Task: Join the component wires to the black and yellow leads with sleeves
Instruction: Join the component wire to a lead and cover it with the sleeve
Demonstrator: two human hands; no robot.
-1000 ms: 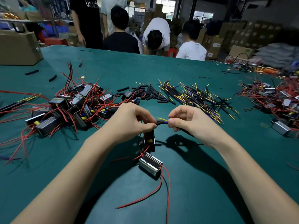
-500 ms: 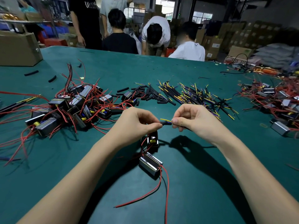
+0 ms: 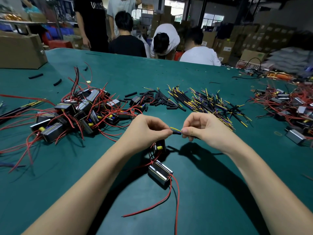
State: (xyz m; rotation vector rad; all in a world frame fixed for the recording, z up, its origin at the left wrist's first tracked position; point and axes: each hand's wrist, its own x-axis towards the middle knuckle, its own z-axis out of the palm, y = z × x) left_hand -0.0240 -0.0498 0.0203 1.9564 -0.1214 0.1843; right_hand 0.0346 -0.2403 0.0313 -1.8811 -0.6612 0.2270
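Both hands are raised a little above the green worktop, near the middle of its near half. The left hand has its fingers curled in, thumb and forefinger pinching one end of a short black sleeve. The right hand pinches the other end the same way, with the black lead trailing away under its palm. A thin yellow wire arcs between the two pinches, just above the sleeve.

Below the hands, a small black component with a yellow part hangs or stands tilted by its red wires; I cannot tell whether it touches the worktop. A metal-cased block lies nearer the person, its two red wires running toward the near edge.

The loose stock of black and yellow leads is heaped beyond the hands toward the far right, with spare sleeves to its left, and a tangle of components sits toward the left edge.

The risk I see is that yellow wire riding outside the sleeve: if it is pushed on like that, the joint would be left bare or the strands could fold back. The dangling component's weight could also tug the red wire out of the left pinch.
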